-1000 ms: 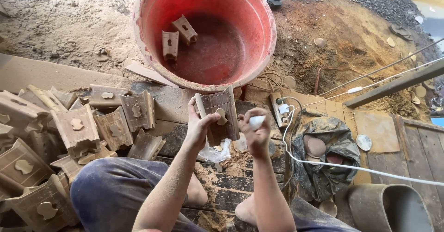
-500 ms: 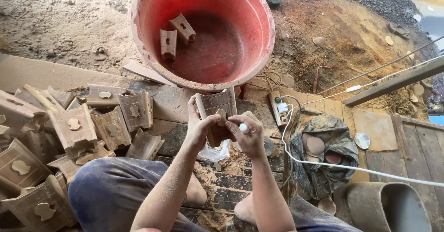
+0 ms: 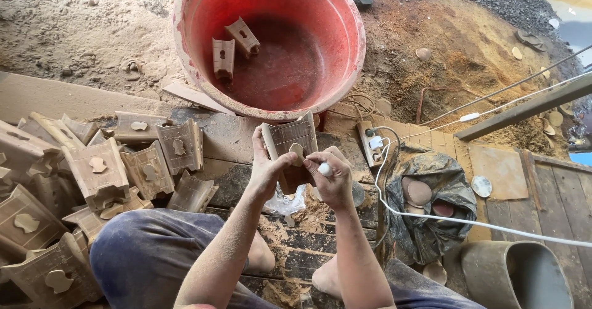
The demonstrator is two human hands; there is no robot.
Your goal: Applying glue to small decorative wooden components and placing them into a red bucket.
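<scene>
My left hand grips a carved wooden piece with a shaped cutout, held upright in front of me. My right hand is closed on a small tool with a white handle end, its tip pressed at the cutout of the piece. Just beyond the hands stands a big red tub with two similar wooden pieces lying inside. My knees and bare feet are below the hands.
A heap of several similar wooden pieces lies at my left. A power strip with a white cable is at the right, beside a dark bag of round discs. A grey bucket stands bottom right. Sawdust covers the boards.
My right hand has moved in from beside the piece onto its cutout, with the tool now against the wood. The left hand keeps its grip.
</scene>
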